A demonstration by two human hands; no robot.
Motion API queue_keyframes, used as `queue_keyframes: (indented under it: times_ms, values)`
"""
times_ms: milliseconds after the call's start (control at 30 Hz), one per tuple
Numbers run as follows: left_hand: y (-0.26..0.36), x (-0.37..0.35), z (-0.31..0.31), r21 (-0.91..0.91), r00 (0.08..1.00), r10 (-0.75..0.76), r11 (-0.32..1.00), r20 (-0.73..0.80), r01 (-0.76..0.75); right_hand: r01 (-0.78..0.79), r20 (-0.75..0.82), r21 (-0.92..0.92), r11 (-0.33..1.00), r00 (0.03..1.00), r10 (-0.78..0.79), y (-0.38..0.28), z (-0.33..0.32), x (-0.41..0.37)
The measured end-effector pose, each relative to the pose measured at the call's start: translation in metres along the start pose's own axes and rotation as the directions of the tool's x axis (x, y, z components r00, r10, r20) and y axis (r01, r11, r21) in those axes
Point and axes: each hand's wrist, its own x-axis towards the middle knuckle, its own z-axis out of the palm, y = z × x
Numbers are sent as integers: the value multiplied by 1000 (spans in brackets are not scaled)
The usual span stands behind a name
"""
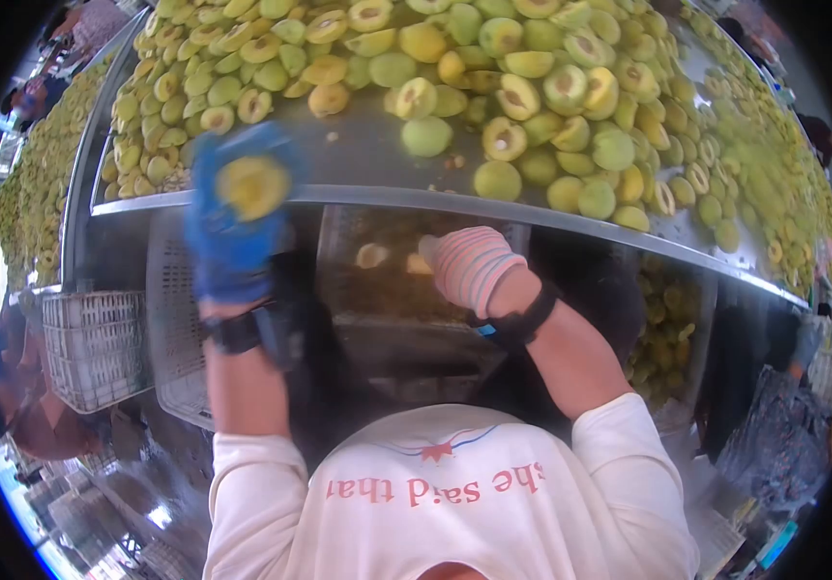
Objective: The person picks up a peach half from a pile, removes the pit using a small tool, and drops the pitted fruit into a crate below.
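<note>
My left hand (240, 208), in a blue glove and smeared by motion, is over the near metal edge of the sorting table with a yellow stone-fruit half (252, 188) in its grasp. Its cut side looks turned up toward me. My right hand (477, 268) wears a pink-and-white striped glove and is closed, knuckles up, just below the table edge. Whatever its fingers hold is hidden. Beneath it is a crate (334, 253) with a few pale pieces inside. Beyond my hands, many green-yellow fruit halves (504, 138) are heaped on the metal tabletop (358, 159).
A raised metal rim (387, 197) runs along the table's near side. White crates (174, 319) stand below on the left, one of slatted plastic (97, 343) farther out. Fruit (662, 333) fills a bin at lower right. Other people stand at both sides.
</note>
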Motion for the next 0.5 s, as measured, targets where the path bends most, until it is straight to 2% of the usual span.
queue_keyframes:
  times_ms: [33, 67, 100, 133, 167, 200, 233, 267, 300, 367, 400, 500]
  values:
    - [9, 0, -23, -477, 984, -175, 867, -23, 143, -165, 102, -164, 973, 978, 183, 0, -3, -9]
    - [5, 3, -70, 287, 998, 33, 957, 58, -48, -90, -9, -157, 983, 996, 90, 3, 0, -18]
    - [12, 8, -71, 587, 997, 13, 808, 74, -55, -71, -15, -162, 984, 997, 69, 6, 0, -23]
    - [21, 13, -71, 820, 996, -6, 568, 90, -71, -48, -23, -170, 984, 999, 44, 9, -2, -25]
    - [19, 12, -60, 745, 984, -165, 646, -71, 163, -20, -30, -180, 984, 999, 15, 10, -4, -26]
    - [26, 13, -41, 624, 918, -336, 677, -209, 390, -25, -84, -136, 990, 996, 14, 9, -4, -27]
    - [-8, 16, -29, 613, 967, -254, 769, 33, 181, -29, -136, -95, 995, 991, 16, 9, -4, -29]
    - [-45, 22, -15, 546, 952, -146, 837, 269, -26, -33, -186, -56, 998, 982, 22, 11, -6, -31]
    - [-39, 27, 28, 534, 908, -247, 845, 337, 32, -60, -237, -20, 998, 970, 54, 14, -9, -34]
    - [-25, 28, 119, 649, 834, -361, 761, 417, 5, -107, -335, 63, 992, 934, 122, 21, -16, -39]
    - [-25, 31, 143, 748, 820, -380, 658, 429, -86, -128, -368, 67, 990, 918, 144, 25, -17, -40]
    - [-46, 49, 159, 856, 801, -423, 478, 423, -200, -176, -446, 124, 977, 869, 213, 33, -18, -43]
